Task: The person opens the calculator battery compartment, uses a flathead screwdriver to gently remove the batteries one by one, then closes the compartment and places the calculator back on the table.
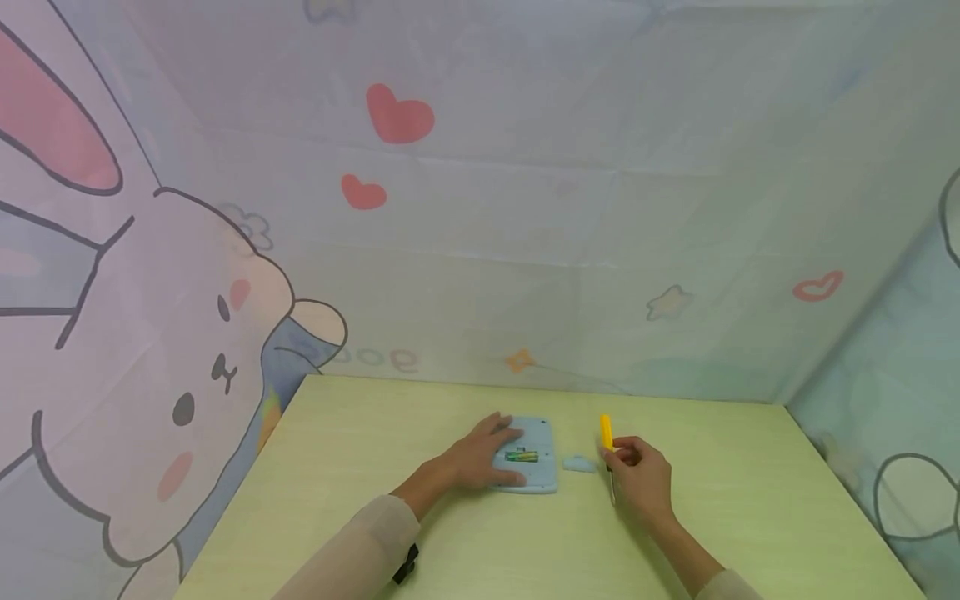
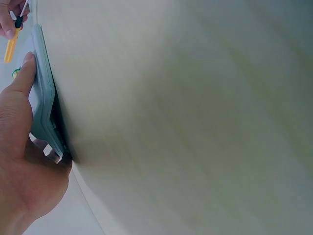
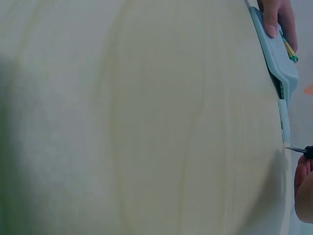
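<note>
A light blue, slab-shaped electronic device point(image 1: 546, 477) with rounded corners, much like a calculator, lies on the table with its battery side up. Green and yellow batteries point(image 1: 521, 457) show in its middle. My left hand point(image 1: 476, 458) rests across the device's left part, with thumb and fingers spread on either side of the batteries. Just right of it lies a small light blue battery cover point(image 1: 580, 463). Beyond that, my right hand point(image 1: 643, 477) pinches a screwdriver point(image 1: 607, 431) with a yellow handle. Its metal shaft points down toward the table and back toward me, beside the cover.
The pale yellow-green table point(image 1: 720, 500) meets a cloth backdrop point(image 1: 525, 292) printed with hearts and a big rabbit at the back and sides. A black object point(image 1: 406, 565) shows by my left sleeve.
</note>
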`<action>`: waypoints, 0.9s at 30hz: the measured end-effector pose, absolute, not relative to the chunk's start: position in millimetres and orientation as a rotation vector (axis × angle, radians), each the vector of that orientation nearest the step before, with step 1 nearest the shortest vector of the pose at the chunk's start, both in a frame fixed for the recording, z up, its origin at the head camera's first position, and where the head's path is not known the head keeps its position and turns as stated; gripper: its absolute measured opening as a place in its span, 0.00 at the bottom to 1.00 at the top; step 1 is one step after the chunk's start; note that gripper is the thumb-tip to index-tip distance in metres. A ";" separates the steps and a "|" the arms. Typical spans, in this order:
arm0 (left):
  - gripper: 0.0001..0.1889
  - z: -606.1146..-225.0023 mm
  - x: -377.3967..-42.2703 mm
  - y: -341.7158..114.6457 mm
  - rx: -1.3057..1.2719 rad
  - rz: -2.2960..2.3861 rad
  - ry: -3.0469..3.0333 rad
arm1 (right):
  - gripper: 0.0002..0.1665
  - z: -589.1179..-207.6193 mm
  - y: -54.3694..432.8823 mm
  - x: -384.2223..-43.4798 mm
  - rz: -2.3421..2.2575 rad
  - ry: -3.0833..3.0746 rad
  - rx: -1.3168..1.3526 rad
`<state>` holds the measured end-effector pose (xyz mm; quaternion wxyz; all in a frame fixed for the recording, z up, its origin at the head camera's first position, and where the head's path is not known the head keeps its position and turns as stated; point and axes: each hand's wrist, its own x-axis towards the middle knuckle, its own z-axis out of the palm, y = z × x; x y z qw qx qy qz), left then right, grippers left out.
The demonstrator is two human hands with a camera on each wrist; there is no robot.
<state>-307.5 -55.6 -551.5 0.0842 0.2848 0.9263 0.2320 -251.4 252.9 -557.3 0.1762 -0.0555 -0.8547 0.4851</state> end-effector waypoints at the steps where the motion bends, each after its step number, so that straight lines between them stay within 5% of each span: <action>1: 0.46 -551.1 -307.1 -55.8 0.848 0.692 2.763 | 0.13 -558.1 253.2 -251.2 1.370 -2.422 -0.154; 27: 0.46 -550.9 -306.8 -56.0 0.847 0.693 2.760 | 0.14 -562.2 256.4 -248.3 1.337 -2.573 -0.214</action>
